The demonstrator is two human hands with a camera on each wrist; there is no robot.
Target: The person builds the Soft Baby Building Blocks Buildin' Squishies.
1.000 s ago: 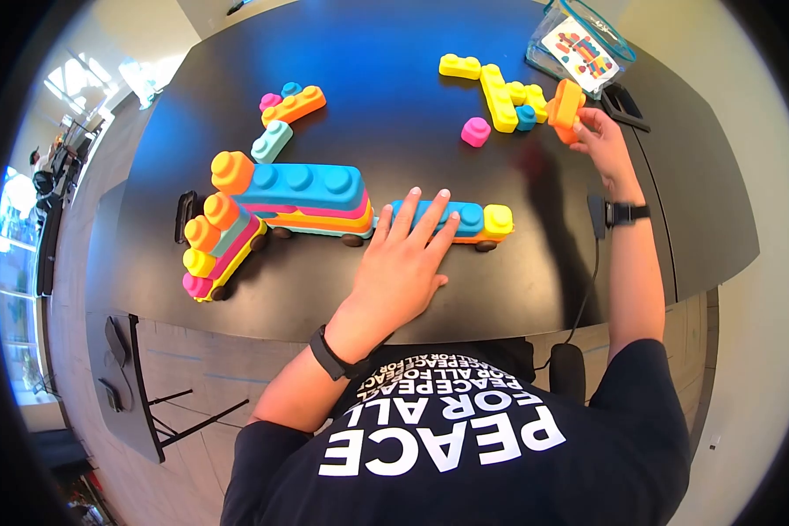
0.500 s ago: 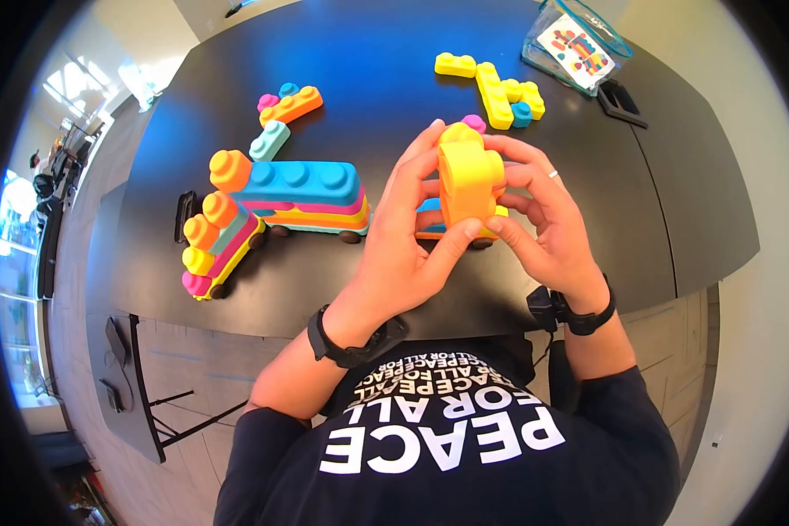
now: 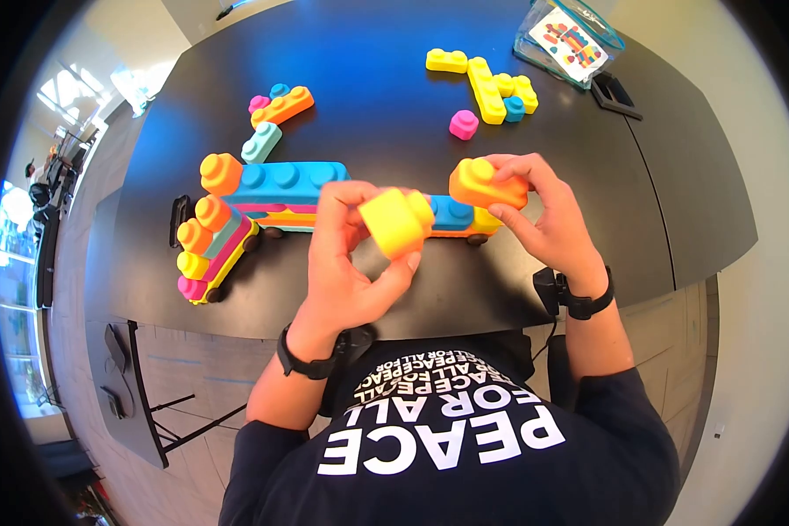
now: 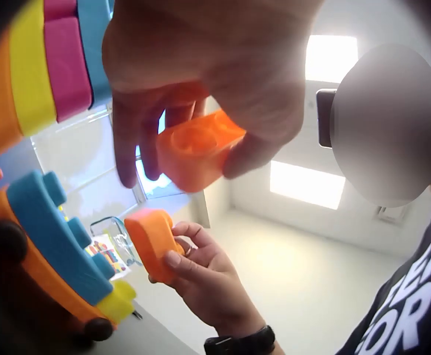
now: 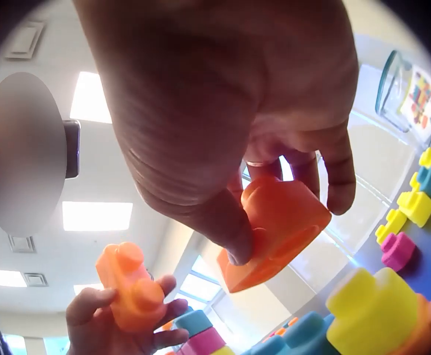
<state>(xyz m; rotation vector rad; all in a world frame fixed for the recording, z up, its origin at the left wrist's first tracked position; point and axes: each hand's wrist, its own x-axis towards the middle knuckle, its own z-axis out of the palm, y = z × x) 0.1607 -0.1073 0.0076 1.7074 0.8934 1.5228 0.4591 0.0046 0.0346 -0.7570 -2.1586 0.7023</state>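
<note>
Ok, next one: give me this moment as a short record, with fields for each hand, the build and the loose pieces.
Left hand: left hand grips an orange block
Right hand: right hand pinches a second orange block
Held blocks: raised above the table, apart from each other
Build: wheeled block train, beyond and left of the hands
Loose, far right: yellow blocks, pink block, blue block
Loose, far left: orange bar, light teal block, others
Background: clear bag with picture card
</note>
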